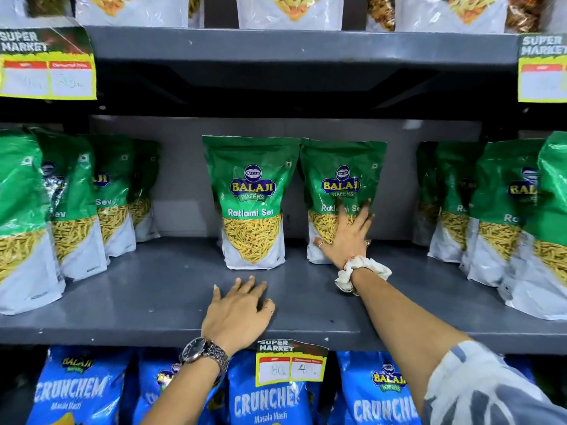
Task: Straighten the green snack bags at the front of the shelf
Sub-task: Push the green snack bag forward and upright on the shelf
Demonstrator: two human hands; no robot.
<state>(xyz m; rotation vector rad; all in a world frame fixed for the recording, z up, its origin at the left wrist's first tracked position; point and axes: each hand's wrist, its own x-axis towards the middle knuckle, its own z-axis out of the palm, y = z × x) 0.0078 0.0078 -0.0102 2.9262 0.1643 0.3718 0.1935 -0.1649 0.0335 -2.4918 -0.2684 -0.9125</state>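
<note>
Two bags (252, 207) side by side on shelf (153, 289)

Green tops, white bases and yellow sev windows on the two upright snack bags (252, 204) mid-shelf, blue-and-yellow logo on each. Same green, white and yellow on the bag rows (70, 207) toward both ends. Dull grey shelf (153, 289), flecked pale. Bright blue packs (270, 397) with white lettering below. Yellow-bordered price tag (291, 365), red and white panels, at the front edge. White scrunchie (362, 273), silver watch (204, 352), grey-and-white patterned sleeve (478, 391).
</note>
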